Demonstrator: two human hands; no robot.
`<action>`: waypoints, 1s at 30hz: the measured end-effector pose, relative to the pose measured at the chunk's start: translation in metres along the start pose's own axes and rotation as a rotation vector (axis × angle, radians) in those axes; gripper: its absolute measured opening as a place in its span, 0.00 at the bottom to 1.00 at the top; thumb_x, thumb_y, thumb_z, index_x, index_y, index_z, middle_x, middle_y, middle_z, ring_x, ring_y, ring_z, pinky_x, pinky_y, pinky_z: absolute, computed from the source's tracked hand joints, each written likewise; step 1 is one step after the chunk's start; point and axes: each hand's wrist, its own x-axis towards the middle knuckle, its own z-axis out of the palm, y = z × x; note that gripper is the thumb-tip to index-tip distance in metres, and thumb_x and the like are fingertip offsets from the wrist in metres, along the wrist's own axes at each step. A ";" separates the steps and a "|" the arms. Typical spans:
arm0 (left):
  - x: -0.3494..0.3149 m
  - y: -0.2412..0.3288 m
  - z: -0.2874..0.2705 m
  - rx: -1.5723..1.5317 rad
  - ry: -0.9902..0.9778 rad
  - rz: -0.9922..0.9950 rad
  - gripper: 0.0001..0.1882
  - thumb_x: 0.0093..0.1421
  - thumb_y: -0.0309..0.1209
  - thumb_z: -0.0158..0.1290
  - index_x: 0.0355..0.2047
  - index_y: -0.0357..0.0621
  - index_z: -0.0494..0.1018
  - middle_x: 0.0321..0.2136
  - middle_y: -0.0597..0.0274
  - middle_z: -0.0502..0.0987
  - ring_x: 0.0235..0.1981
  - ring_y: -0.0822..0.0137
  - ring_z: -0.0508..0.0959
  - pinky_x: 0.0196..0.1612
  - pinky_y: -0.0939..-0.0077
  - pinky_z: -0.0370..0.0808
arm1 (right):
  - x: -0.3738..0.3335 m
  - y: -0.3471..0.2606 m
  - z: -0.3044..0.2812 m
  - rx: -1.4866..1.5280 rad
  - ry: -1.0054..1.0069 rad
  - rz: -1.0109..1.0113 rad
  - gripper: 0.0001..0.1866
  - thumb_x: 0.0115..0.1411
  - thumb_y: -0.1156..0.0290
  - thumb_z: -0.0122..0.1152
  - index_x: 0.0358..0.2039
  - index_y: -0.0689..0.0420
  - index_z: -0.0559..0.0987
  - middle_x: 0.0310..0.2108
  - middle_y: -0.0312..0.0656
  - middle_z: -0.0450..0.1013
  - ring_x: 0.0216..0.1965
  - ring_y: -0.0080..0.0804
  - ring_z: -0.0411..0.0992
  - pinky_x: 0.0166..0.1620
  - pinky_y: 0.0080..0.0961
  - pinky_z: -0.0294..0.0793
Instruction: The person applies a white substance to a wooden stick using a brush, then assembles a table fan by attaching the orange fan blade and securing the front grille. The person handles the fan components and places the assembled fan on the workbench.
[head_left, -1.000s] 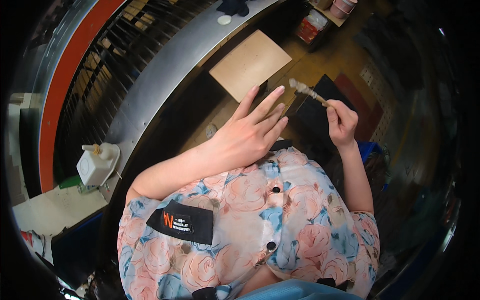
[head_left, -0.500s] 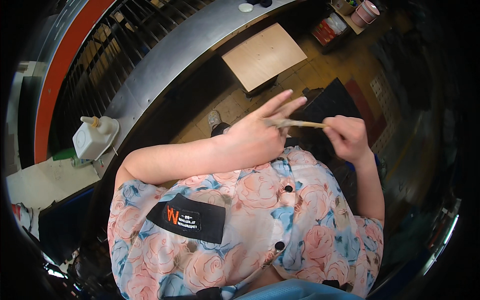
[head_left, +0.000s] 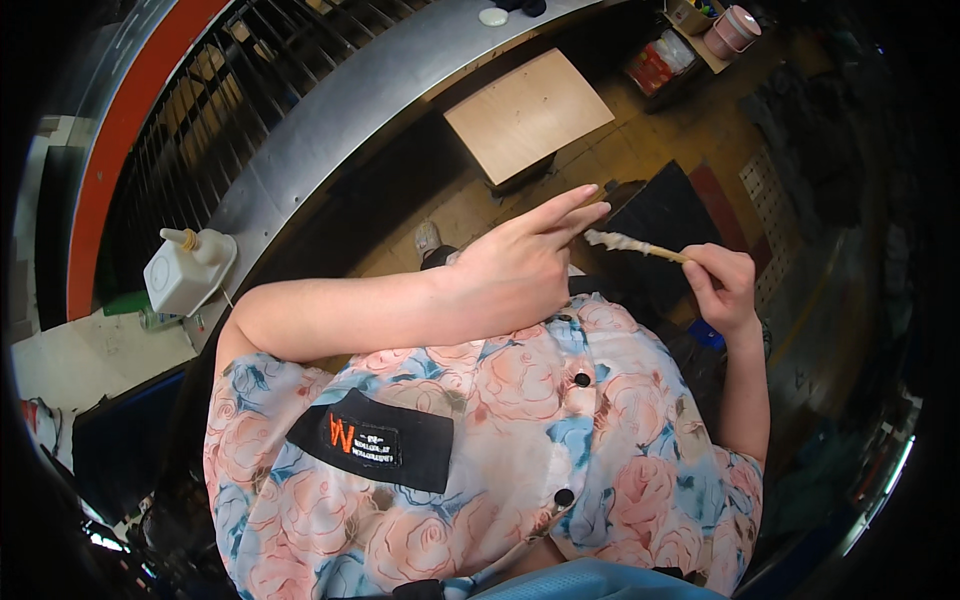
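Observation:
My left hand (head_left: pixel 530 255) is held across my front, back of the hand up, with two fingers stretched out to the right. Its thumb and lower fingers are hidden, so I cannot see whether anything lies under the palm. To its right, my right hand (head_left: pixel 724 285) pinches the end of a thin wooden stick (head_left: pixel 667 253) between thumb and fingers. Whitish, ragged, clumpy stuff coats the stick's other end, which points left and sits just beside the left fingers, seemingly a little apart from them.
A curved metal counter (head_left: pixel 330 130) runs along the left, with a white plastic bottle (head_left: pixel 185 270) at its near end. Beyond my hands stands a pale wooden board (head_left: pixel 528 115). Farther right are a red-and-white box (head_left: pixel 661 65) and a pink bucket (head_left: pixel 732 32). Dark machinery fills the upper left.
My right hand has drawn the stick to the right and slightly down, bringing its whitish tip out from over the left hand. The left hand has hardly moved.

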 end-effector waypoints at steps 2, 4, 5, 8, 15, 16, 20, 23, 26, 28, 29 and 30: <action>0.001 0.001 -0.002 -0.023 0.020 -0.005 0.12 0.47 0.32 0.55 0.28 0.39 0.83 0.34 0.57 0.82 0.59 0.56 0.74 0.71 0.54 0.56 | 0.003 -0.003 0.001 0.061 0.029 -0.044 0.01 0.58 0.78 0.63 0.31 0.60 0.80 0.19 0.40 0.70 0.16 0.32 0.68 0.21 0.27 0.65; 0.002 0.002 -0.003 -0.020 -0.063 0.037 0.07 0.46 0.34 0.56 0.20 0.47 0.81 0.27 0.62 0.80 0.45 0.60 0.76 0.59 0.60 0.63 | 0.010 -0.008 0.018 0.053 0.000 -0.077 0.02 0.58 0.77 0.63 0.33 0.60 0.80 0.18 0.40 0.69 0.15 0.33 0.68 0.21 0.28 0.65; 0.002 0.002 -0.003 -0.017 -0.026 0.051 0.07 0.46 0.36 0.56 0.16 0.51 0.80 0.23 0.64 0.79 0.38 0.63 0.78 0.53 0.63 0.66 | 0.013 -0.009 0.026 0.022 -0.047 -0.110 0.03 0.58 0.76 0.64 0.33 0.60 0.80 0.18 0.41 0.69 0.16 0.36 0.69 0.21 0.28 0.66; -0.001 0.001 -0.004 0.001 0.025 0.136 0.06 0.43 0.35 0.58 0.13 0.52 0.76 0.16 0.70 0.73 0.28 0.67 0.71 0.40 0.70 0.62 | 0.010 -0.004 0.036 0.122 -0.049 -0.142 0.02 0.58 0.76 0.63 0.32 0.60 0.80 0.19 0.43 0.71 0.17 0.38 0.70 0.22 0.29 0.68; -0.005 0.001 -0.003 -0.078 0.111 0.104 0.07 0.40 0.33 0.58 0.15 0.43 0.76 0.18 0.67 0.71 0.28 0.66 0.71 0.40 0.73 0.65 | -0.001 0.005 0.008 0.115 0.052 0.016 0.02 0.59 0.78 0.62 0.31 0.62 0.80 0.21 0.43 0.73 0.18 0.34 0.70 0.23 0.26 0.67; -0.005 0.002 -0.004 -0.054 0.108 0.122 0.07 0.40 0.33 0.57 0.14 0.43 0.75 0.17 0.67 0.70 0.28 0.66 0.71 0.39 0.73 0.65 | 0.007 -0.002 0.012 0.118 0.034 -0.011 0.02 0.59 0.78 0.62 0.31 0.62 0.80 0.21 0.43 0.73 0.18 0.34 0.71 0.23 0.26 0.67; -0.003 0.008 -0.010 0.225 0.069 0.171 0.08 0.43 0.33 0.56 0.12 0.45 0.73 0.14 0.68 0.68 0.25 0.67 0.69 0.38 0.71 0.64 | 0.045 -0.039 0.031 0.061 -0.051 -0.132 0.03 0.57 0.75 0.66 0.30 0.57 0.79 0.21 0.41 0.73 0.18 0.38 0.72 0.21 0.28 0.67; -0.005 0.012 -0.015 0.359 -0.185 0.227 0.09 0.45 0.33 0.55 0.12 0.48 0.72 0.13 0.69 0.69 0.24 0.68 0.68 0.38 0.68 0.62 | 0.054 -0.059 0.026 -0.064 -0.225 -0.134 0.04 0.57 0.73 0.66 0.28 0.55 0.78 0.19 0.40 0.72 0.18 0.39 0.72 0.20 0.30 0.67; -0.007 0.012 -0.017 0.389 -0.264 0.253 0.09 0.47 0.32 0.55 0.12 0.50 0.72 0.13 0.69 0.69 0.23 0.69 0.68 0.40 0.66 0.60 | 0.048 -0.065 0.000 -0.090 -0.256 -0.133 0.05 0.57 0.72 0.66 0.27 0.55 0.77 0.18 0.40 0.71 0.18 0.39 0.72 0.21 0.31 0.67; -0.009 0.011 -0.016 0.241 -0.278 0.214 0.09 0.48 0.33 0.56 0.13 0.49 0.74 0.15 0.69 0.71 0.26 0.68 0.70 0.40 0.65 0.62 | 0.045 -0.063 -0.027 -0.130 -0.275 -0.080 0.05 0.57 0.73 0.66 0.27 0.57 0.78 0.19 0.42 0.71 0.18 0.41 0.72 0.21 0.31 0.67; -0.009 0.010 -0.015 0.166 -0.283 0.199 0.09 0.48 0.33 0.56 0.14 0.48 0.75 0.16 0.69 0.71 0.27 0.68 0.70 0.40 0.64 0.63 | 0.044 -0.063 -0.038 -0.126 -0.244 -0.061 0.05 0.57 0.74 0.66 0.26 0.58 0.78 0.19 0.43 0.71 0.18 0.41 0.72 0.21 0.30 0.67; -0.009 0.008 -0.013 0.133 -0.232 0.160 0.07 0.49 0.34 0.56 0.18 0.47 0.77 0.19 0.68 0.73 0.30 0.68 0.71 0.41 0.63 0.65 | 0.043 -0.061 -0.046 -0.173 -0.215 -0.020 0.04 0.57 0.76 0.65 0.27 0.60 0.79 0.19 0.45 0.71 0.18 0.42 0.72 0.22 0.29 0.67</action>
